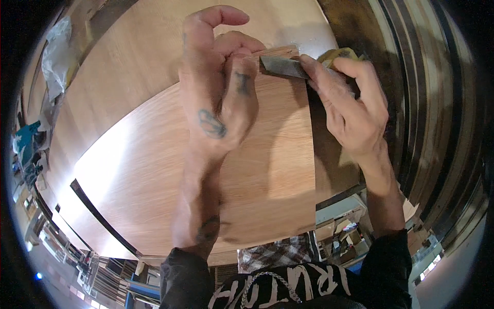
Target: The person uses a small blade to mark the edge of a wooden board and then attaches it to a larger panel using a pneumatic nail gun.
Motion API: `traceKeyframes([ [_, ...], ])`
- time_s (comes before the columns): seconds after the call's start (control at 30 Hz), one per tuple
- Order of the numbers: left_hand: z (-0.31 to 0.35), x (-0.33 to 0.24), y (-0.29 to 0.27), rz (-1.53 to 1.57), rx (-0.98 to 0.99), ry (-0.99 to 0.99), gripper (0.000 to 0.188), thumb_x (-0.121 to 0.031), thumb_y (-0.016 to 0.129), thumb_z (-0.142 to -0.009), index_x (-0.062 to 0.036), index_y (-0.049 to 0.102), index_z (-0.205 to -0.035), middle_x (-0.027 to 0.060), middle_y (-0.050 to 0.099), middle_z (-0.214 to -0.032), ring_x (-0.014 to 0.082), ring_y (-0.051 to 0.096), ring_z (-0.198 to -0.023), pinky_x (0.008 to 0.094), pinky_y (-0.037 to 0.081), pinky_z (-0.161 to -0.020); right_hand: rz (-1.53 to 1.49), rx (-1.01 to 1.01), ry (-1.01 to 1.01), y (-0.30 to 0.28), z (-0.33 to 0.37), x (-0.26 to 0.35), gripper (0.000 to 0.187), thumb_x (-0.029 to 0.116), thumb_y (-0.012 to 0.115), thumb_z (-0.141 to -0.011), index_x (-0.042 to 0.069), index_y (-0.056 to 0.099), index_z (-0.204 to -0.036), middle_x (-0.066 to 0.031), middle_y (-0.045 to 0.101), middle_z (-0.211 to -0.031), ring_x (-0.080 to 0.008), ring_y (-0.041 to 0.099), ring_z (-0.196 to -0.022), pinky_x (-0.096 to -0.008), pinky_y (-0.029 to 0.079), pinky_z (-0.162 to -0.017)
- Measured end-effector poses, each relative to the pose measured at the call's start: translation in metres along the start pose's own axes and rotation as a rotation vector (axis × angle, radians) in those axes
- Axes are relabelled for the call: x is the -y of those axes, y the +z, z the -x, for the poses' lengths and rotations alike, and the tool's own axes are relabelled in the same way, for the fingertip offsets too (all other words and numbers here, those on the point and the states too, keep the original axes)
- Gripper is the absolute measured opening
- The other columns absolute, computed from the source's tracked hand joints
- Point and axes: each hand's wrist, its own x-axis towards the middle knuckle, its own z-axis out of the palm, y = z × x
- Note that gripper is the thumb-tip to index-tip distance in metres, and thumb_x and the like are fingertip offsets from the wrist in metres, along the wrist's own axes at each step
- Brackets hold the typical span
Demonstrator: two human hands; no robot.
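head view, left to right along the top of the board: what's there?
crumpled clear plastic → left hand → thin wood strip → flat metal blade → right hand → dark stacked boards

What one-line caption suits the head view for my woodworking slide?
Left hand steadies a wooden panel at its far corner while the right hand presses a flat metal blade against the edge.
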Motion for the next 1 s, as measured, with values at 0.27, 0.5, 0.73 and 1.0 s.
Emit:
traceKeyframes([
  [0.27,0.002,-0.006,0.001,-0.139,0.062,0.082,0.053,-0.034,0.051,-0.103,0.0090,0.037,-0.132,0.0213,0.069,-0.095,0.0195,0.067,-0.081,0.0277,0.050,-0.073,-0.605,0.010,0.916,-0.018,-0.023,0.025,0.027,0.011,0.075,-0.089,-0.003,0.070,-0.111,-0.0077,0.064,-0.081,-0.0104,0.063,-0.064,-0.0210,0.047,-0.049],
  [0.5,0.002,-0.001,0.001,0.021,-0.030,0.128,0.038,-0.022,0.047,-0.104,0.0096,0.040,-0.126,0.0204,0.067,-0.100,0.0170,0.066,-0.075,0.0273,0.051,-0.071,-0.797,0.403,1.183,-0.036,-0.022,0.009,0.033,0.029,0.070,-0.096,0.002,0.065,-0.078,0.0012,0.051,-0.051,-0.0040,0.046,-0.042,-0.0204,0.031,-0.037],
  [0.73,0.009,0.033,-0.027,-0.330,-0.027,0.290,0.037,-0.024,0.042,-0.106,0.0101,0.042,-0.120,0.0189,0.068,-0.097,0.0127,0.063,-0.071,0.0232,0.047,-0.064,-0.874,-0.002,1.219,-0.017,-0.027,0.034,0.033,0.027,0.070,-0.096,0.004,0.063,-0.074,0.0043,0.047,-0.049,-0.0026,0.039,-0.039,-0.0201,0.027,-0.037],
  [1.0,0.009,-0.001,0.007,-0.284,-0.165,0.103,0.048,-0.037,0.038,-0.108,0.0085,0.040,-0.125,0.0166,0.068,-0.095,0.0176,0.063,-0.077,0.0271,0.049,-0.075,-0.902,-0.354,1.203,0.007,-0.012,0.060,0.030,0.023,0.071,-0.096,0.005,0.062,-0.073,0.0065,0.047,-0.050,-0.0008,0.039,-0.042,-0.0195,0.027,-0.039],
])
